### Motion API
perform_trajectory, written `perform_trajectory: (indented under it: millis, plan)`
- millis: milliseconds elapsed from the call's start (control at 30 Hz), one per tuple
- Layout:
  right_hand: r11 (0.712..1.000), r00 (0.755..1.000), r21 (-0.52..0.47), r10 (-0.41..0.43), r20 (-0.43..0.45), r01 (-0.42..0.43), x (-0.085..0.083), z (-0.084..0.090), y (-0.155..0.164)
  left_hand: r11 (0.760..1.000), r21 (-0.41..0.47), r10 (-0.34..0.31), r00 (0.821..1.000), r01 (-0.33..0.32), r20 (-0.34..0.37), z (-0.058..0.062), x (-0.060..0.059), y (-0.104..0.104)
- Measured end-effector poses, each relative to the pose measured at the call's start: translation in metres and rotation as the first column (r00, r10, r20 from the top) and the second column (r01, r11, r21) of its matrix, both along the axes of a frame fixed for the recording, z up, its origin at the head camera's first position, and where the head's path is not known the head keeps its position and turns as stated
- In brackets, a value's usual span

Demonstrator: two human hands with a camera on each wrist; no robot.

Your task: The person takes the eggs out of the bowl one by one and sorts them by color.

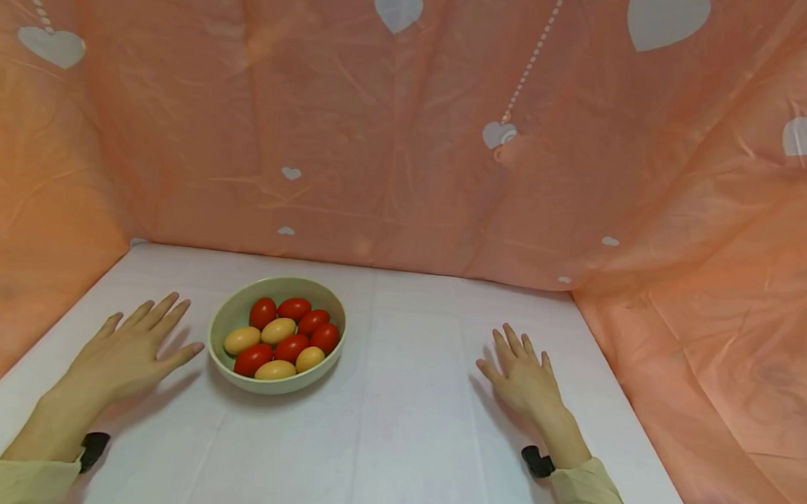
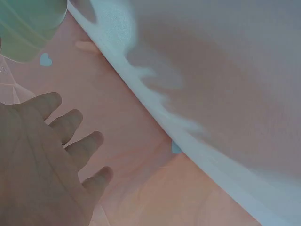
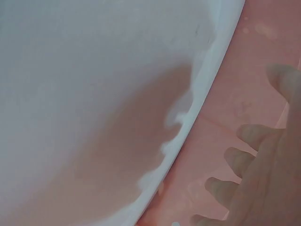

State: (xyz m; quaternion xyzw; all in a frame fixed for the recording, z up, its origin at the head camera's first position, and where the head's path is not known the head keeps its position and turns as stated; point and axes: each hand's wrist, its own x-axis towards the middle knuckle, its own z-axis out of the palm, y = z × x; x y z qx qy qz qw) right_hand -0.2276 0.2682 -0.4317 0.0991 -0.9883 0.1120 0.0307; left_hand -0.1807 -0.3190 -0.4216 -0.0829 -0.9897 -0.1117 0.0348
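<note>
Covering table (image 1: 406,437), white cloth; pink backdrop (image 1: 410,144).

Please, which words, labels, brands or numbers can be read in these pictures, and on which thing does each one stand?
There are none. The pink cloth carries only white heart shapes and dotted lines, no letters. The bowl, the eggs and the white table show no writing in any view.
</note>
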Motion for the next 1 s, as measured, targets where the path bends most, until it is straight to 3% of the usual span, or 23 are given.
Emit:
perform_trajectory:
  millis: [500,1000]
  plan:
    - [0.999,0.997,-0.042,0.031,-0.071,-0.034,-0.002,0.001,-0.006,0.997,0.017,-0.074,0.986,0.077,-0.147,-0.003,-0.001,0.003]
    - [0.985,0.979,-0.095,0.13,-0.159,-0.146,-0.008,0.011,-0.039,0.994,0.022,-0.1,0.985,0.105,-0.14,0.008,-0.005,0.017]
